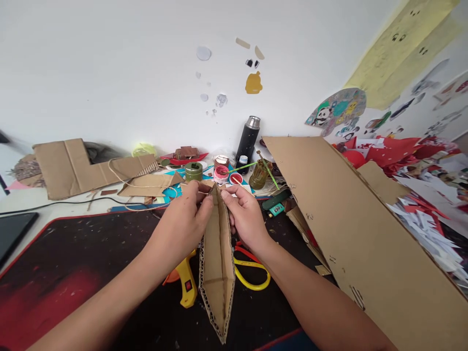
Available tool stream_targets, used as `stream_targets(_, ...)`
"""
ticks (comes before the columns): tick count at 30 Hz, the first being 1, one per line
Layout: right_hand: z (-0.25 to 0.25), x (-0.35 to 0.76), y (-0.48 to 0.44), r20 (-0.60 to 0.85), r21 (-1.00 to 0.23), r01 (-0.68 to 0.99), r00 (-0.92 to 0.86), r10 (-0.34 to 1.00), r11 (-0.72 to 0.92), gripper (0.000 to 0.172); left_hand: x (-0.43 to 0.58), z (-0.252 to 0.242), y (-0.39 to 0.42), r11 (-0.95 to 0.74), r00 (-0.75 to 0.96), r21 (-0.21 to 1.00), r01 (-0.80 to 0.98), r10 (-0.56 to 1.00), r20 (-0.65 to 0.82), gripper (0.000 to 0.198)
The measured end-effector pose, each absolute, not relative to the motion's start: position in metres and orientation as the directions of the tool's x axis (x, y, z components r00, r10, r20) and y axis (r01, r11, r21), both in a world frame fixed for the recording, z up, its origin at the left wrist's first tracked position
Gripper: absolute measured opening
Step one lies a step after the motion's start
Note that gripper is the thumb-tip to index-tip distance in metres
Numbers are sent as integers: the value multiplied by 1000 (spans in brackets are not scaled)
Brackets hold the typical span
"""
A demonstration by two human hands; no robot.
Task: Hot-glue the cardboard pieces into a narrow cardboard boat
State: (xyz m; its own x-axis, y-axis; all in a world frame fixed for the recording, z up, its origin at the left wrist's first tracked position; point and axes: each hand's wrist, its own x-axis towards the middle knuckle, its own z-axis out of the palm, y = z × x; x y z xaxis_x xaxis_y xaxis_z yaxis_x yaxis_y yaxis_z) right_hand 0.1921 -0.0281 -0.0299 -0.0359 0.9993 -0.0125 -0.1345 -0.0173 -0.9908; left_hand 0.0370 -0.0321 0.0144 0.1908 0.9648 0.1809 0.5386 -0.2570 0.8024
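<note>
A boat-shaped cardboard piece (216, 253), pointed at both ends with raised side walls, is held up over the dark mat. My left hand (188, 212) pinches its far tip from the left, thumb along the wall's edge. From the other side, my right hand (244, 212) pinches the same tip, its thumb on the right wall. Some fingers of both hands are hidden behind the cardboard. Partly covered below the left hand lies a yellow glue gun (187, 285). Under the right hand, scissors (252, 278) with yellow and red handles show in part.
A large cardboard sheet (347, 209) leans across the right side. Behind my hands stand paint jars (193, 170), a black thermos (248, 136) and a small red boat model (186, 155). An L-shaped cardboard piece (62, 170) lies at left. Paper scraps (427, 229) pile at far right.
</note>
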Motion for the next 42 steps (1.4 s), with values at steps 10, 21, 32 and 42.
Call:
stream_targets(10, -32, 191, -28, -8, -988, -156, -38, 999, -14, 43, 38, 15, -32, -270, 191, 802, 534, 962, 196, 19)
stream_targets(21, -31, 191, -28, -10, -986, -163, -36, 999, -16, 38, 37, 14, -32, -283, 196, 796, 535, 958, 209, 19)
stream_targets(32, -29, 191, -28, -18, -986, -164, -44, 999, -25, 38, 37, 12, -32, -245, 174, 812, 530, 968, 179, 23)
stream_targets(42, -31, 191, -27, -27, -984, -175, -67, 997, -38, 35, 35, 5, -27, -207, 145, 788, 579, 978, 151, 33)
